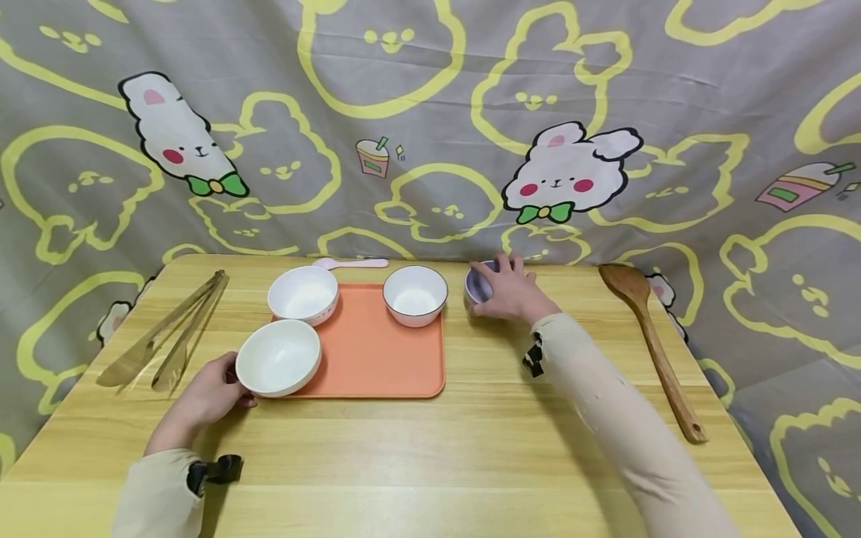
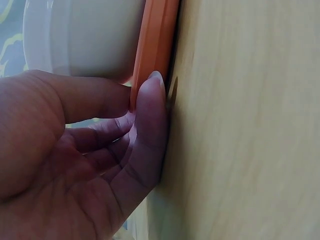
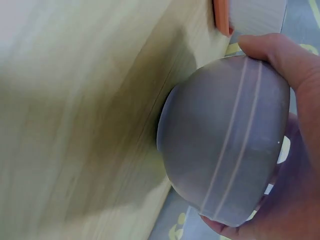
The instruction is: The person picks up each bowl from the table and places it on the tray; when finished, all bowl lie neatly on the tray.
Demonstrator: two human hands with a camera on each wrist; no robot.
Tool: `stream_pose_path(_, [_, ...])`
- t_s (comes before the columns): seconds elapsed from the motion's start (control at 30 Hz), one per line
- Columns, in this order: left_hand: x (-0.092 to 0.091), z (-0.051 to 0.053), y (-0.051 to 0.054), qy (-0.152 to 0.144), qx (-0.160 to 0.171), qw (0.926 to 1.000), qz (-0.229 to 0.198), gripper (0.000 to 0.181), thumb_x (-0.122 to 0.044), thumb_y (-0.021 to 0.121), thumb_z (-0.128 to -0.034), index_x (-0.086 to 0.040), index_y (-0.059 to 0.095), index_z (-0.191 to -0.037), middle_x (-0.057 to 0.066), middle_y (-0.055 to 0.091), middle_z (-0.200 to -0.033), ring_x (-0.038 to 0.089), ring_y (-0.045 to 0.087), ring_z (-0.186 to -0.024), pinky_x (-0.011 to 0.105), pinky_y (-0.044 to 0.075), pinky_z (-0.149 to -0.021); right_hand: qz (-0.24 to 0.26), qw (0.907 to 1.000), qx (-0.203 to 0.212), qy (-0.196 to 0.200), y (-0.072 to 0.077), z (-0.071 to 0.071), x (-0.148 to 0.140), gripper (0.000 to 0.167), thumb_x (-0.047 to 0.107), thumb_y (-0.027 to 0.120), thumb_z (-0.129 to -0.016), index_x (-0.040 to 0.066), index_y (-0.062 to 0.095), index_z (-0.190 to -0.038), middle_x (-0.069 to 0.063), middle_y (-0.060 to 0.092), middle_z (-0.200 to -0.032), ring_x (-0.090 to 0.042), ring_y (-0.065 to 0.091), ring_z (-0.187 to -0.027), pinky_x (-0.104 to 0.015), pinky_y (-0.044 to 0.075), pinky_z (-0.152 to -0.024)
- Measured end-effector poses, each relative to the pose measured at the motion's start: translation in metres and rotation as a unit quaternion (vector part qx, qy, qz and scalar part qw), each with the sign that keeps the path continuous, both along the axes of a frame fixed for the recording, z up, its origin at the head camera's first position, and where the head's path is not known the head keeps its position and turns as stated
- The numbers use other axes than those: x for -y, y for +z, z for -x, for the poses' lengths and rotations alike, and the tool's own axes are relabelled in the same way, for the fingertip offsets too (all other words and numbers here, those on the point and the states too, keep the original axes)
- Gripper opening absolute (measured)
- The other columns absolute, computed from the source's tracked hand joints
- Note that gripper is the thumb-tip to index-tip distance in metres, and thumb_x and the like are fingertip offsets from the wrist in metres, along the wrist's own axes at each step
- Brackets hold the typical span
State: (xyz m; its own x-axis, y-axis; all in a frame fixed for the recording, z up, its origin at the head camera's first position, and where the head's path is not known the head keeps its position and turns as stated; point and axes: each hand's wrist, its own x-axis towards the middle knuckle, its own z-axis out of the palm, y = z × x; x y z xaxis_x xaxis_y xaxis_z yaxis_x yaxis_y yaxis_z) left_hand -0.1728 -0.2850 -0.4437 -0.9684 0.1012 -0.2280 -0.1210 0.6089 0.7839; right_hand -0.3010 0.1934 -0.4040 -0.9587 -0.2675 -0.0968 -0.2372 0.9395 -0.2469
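My left hand (image 1: 211, 390) is at the near left corner of an orange tray (image 1: 377, 366), pinching its edge between thumb and finger in the left wrist view. Right beside that hand, a cream bowl (image 1: 279, 359) stands on the tray's corner. A white bowl (image 1: 303, 294) sits behind it at the far left corner, and a dark-rimmed white bowl (image 1: 415, 295) at the far right corner. Beyond the tray's right side, my right hand (image 1: 507, 291) grips a small grey-purple bowl (image 3: 220, 140) by its rim from above. That bowl's foot is at the tabletop, upright.
Metal tongs (image 1: 178, 329) lie on the left of the wooden table (image 1: 403, 463). Behind the tray is a pink spoon (image 1: 356, 263), partly hidden by the white bowl. A wooden spatula (image 1: 649, 336) lies at the right. A patterned curtain (image 1: 430, 127) hangs along the table's back edge.
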Motion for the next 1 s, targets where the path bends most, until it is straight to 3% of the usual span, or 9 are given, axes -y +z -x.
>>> stream_pose_path(0.37, [0.002,-0.001,-0.001,-0.007,-0.018,0.9998,-0.005,0.044,0.009,0.049,-0.0894,0.019,0.039,-0.131,0.026,0.057,-0.101,0.026,0.062,-0.078,0.032,0.058,-0.063,0.011,0.9996,-0.006,0.025,0.006,-0.029,-0.003,0.093,0.050,0.079,-0.075,0.024,0.036,-0.153,-0.025,0.022,-0.148,-0.046,0.022,-0.129,-0.072,0.029,-0.094])
stream_pose_path(0.53, [0.003,-0.002,-0.001,-0.020,-0.042,0.9986,0.026,0.045,0.007,0.055,-0.0885,0.015,0.042,-0.131,0.024,0.058,-0.101,0.027,0.061,-0.081,0.031,0.057,-0.063,0.025,0.9990,-0.016,0.034,0.007,-0.044,-0.001,0.094,0.049,0.081,-0.073,0.025,0.037,-0.153,-0.024,0.024,-0.148,-0.044,0.022,-0.128,-0.071,0.031,-0.093])
stream_pose_path(0.67, [0.004,-0.003,-0.001,-0.023,-0.043,0.9976,0.048,0.045,0.006,0.056,-0.0879,0.014,0.044,-0.131,0.022,0.060,-0.100,0.028,0.061,-0.084,0.030,0.056,-0.064,0.036,0.9976,-0.026,0.052,0.006,-0.055,0.003,0.094,0.047,0.083,-0.072,0.026,0.038,-0.152,-0.023,0.026,-0.147,-0.044,0.023,-0.127,-0.069,0.034,-0.091])
stream_pose_path(1.0, [0.003,-0.001,-0.002,-0.011,-0.032,0.9993,0.015,0.047,0.007,0.055,-0.0894,0.014,0.042,-0.133,0.025,0.057,-0.104,0.026,0.062,-0.082,0.031,0.058,-0.064,0.024,0.9950,-0.051,0.082,0.008,-0.077,0.008,0.092,0.047,0.083,-0.071,0.029,0.039,-0.150,-0.021,0.028,-0.147,-0.045,0.026,-0.127,-0.063,0.038,-0.089])
